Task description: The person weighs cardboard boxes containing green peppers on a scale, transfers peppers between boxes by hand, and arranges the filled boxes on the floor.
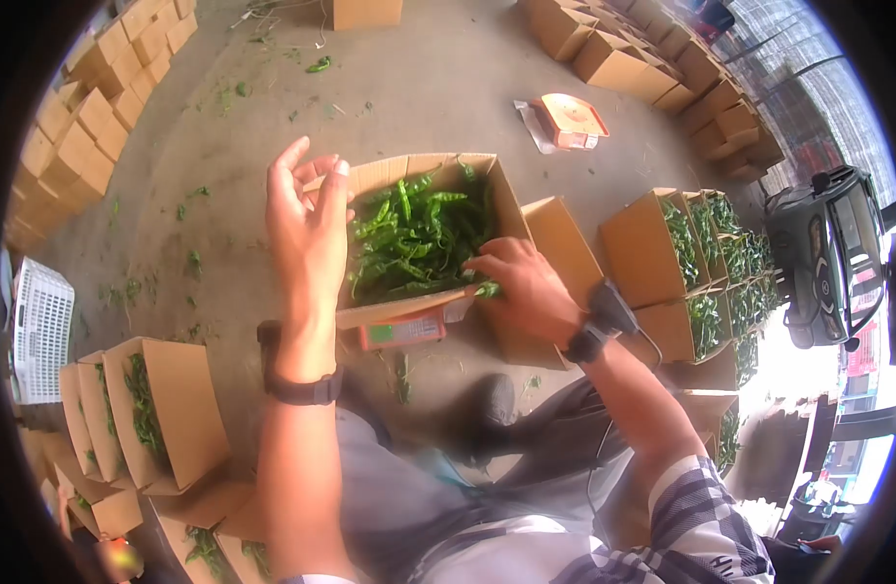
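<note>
An open cardboard box (511, 200) in front of me holds many green peppers (424, 229). It rests on a red scale (401, 331) with a green display. Raised at the box's left edge is my left hand (310, 200), its fingers apart and holding nothing. At the box's near right corner, my right hand (528, 282) is closed on a green pepper (486, 290), whose end shows below the fingers.
More boxes of green peppers stand at the right (647, 248) and lower left (190, 409). An orange scale (573, 119) lies beyond the box. A white crate (41, 331) is at the far left, a dark vehicle (825, 258) at the right. Stacked boxes line both sides.
</note>
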The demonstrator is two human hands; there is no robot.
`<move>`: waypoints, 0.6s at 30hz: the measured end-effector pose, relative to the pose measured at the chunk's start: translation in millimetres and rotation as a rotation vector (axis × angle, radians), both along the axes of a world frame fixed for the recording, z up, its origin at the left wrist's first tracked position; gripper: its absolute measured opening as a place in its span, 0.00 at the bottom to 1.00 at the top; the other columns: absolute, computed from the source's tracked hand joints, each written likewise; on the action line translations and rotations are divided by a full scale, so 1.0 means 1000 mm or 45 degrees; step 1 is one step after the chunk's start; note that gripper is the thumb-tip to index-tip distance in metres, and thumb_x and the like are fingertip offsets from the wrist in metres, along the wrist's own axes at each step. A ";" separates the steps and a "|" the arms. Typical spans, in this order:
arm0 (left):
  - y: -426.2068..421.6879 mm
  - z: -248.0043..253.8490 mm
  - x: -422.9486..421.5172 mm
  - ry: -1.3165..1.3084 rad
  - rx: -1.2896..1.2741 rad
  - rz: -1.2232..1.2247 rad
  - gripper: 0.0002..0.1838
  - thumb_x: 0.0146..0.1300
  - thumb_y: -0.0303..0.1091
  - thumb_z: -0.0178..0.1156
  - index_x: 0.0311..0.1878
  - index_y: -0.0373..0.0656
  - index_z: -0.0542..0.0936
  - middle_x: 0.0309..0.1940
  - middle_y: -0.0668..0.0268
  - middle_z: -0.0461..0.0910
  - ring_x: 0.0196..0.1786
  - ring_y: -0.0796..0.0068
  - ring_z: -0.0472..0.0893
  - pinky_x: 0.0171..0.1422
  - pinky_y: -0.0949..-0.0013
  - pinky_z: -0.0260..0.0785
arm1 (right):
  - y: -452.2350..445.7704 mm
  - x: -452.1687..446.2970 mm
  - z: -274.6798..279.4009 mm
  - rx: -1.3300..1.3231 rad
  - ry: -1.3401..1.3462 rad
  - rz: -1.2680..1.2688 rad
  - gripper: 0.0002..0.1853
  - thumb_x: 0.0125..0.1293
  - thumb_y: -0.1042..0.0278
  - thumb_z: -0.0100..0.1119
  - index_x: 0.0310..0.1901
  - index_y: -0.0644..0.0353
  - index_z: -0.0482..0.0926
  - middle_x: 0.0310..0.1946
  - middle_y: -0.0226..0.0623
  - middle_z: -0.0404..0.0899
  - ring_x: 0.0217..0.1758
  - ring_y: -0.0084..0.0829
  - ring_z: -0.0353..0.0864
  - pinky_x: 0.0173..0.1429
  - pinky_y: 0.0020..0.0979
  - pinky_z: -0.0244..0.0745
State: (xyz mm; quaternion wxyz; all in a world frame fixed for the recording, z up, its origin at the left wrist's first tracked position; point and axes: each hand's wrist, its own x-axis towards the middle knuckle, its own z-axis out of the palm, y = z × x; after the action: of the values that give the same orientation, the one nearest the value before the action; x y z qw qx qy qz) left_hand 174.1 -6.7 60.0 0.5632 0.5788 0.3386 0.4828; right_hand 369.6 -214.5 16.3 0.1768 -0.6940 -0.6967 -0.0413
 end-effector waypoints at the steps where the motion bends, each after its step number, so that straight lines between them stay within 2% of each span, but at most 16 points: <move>1: 0.002 0.000 0.000 -0.007 0.003 -0.008 0.30 0.79 0.38 0.66 0.77 0.40 0.70 0.57 0.64 0.82 0.46 0.82 0.82 0.49 0.75 0.79 | 0.006 0.007 -0.006 0.010 -0.012 0.001 0.19 0.68 0.63 0.73 0.58 0.55 0.84 0.44 0.40 0.83 0.56 0.43 0.82 0.60 0.42 0.80; 3: 0.001 0.002 -0.003 -0.023 0.004 0.006 0.30 0.79 0.38 0.66 0.77 0.40 0.70 0.57 0.64 0.82 0.46 0.82 0.82 0.49 0.75 0.79 | 0.022 0.017 -0.013 -0.070 0.066 0.148 0.17 0.70 0.57 0.72 0.54 0.56 0.84 0.40 0.37 0.87 0.49 0.40 0.86 0.55 0.42 0.81; 4: 0.002 0.002 -0.004 -0.025 -0.001 0.019 0.30 0.79 0.38 0.66 0.77 0.39 0.69 0.57 0.63 0.82 0.46 0.82 0.82 0.49 0.75 0.79 | 0.032 0.019 -0.007 -0.068 0.059 0.163 0.17 0.70 0.57 0.72 0.54 0.56 0.84 0.40 0.37 0.87 0.49 0.40 0.86 0.55 0.42 0.81; 6: 0.004 0.004 -0.008 -0.017 -0.016 0.044 0.30 0.79 0.38 0.66 0.77 0.39 0.69 0.57 0.63 0.82 0.45 0.82 0.82 0.49 0.74 0.79 | 0.058 0.022 0.005 -0.201 0.996 -0.442 0.17 0.75 0.52 0.68 0.49 0.59 0.84 0.34 0.38 0.90 0.39 0.38 0.88 0.47 0.42 0.82; 7: 0.007 0.004 -0.008 -0.035 -0.008 0.061 0.30 0.79 0.37 0.66 0.77 0.39 0.69 0.57 0.63 0.82 0.45 0.81 0.82 0.48 0.74 0.79 | 0.078 0.039 -0.002 -0.046 0.985 -0.461 0.19 0.77 0.50 0.64 0.47 0.61 0.84 0.30 0.42 0.90 0.31 0.37 0.88 0.41 0.42 0.81; 8: 0.008 0.005 -0.008 -0.054 0.003 0.076 0.29 0.79 0.37 0.66 0.77 0.39 0.69 0.56 0.63 0.82 0.45 0.81 0.82 0.48 0.74 0.79 | 0.096 0.051 0.001 -0.089 0.936 -0.561 0.20 0.77 0.49 0.62 0.46 0.63 0.86 0.28 0.43 0.89 0.33 0.39 0.89 0.43 0.42 0.81; 10: 0.009 0.009 -0.010 -0.064 -0.028 0.080 0.29 0.79 0.36 0.65 0.77 0.39 0.70 0.56 0.63 0.82 0.44 0.81 0.82 0.48 0.74 0.79 | 0.125 0.070 -0.011 -0.316 0.691 -0.657 0.20 0.72 0.52 0.66 0.46 0.64 0.88 0.31 0.49 0.90 0.40 0.46 0.92 0.48 0.47 0.84; 12: 0.007 0.010 -0.012 -0.069 -0.067 0.080 0.28 0.79 0.36 0.65 0.77 0.39 0.70 0.56 0.63 0.82 0.44 0.81 0.82 0.48 0.74 0.79 | 0.147 0.082 -0.045 -0.403 0.417 -0.755 0.19 0.70 0.54 0.69 0.48 0.65 0.87 0.36 0.52 0.91 0.44 0.51 0.92 0.51 0.50 0.84; 15: 0.010 0.011 -0.014 -0.058 -0.084 0.102 0.27 0.79 0.35 0.65 0.76 0.39 0.71 0.56 0.64 0.82 0.45 0.80 0.83 0.48 0.74 0.80 | 0.157 0.064 -0.044 -0.268 0.236 -0.715 0.21 0.67 0.53 0.72 0.48 0.67 0.87 0.39 0.55 0.90 0.46 0.55 0.91 0.52 0.51 0.84; 18: 0.011 0.010 -0.017 -0.100 -0.098 0.095 0.26 0.79 0.35 0.65 0.75 0.40 0.71 0.55 0.64 0.83 0.44 0.81 0.83 0.48 0.74 0.80 | 0.159 0.045 -0.023 -0.226 0.313 -0.652 0.22 0.65 0.52 0.74 0.47 0.66 0.87 0.40 0.56 0.90 0.46 0.55 0.91 0.52 0.49 0.86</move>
State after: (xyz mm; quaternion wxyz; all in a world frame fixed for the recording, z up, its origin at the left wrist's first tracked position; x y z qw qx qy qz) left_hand 156.7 4.3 69.6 0.5794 0.5243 0.3558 0.5126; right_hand 414.5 -56.0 -7.1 0.1825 -0.8597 -0.4731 0.0609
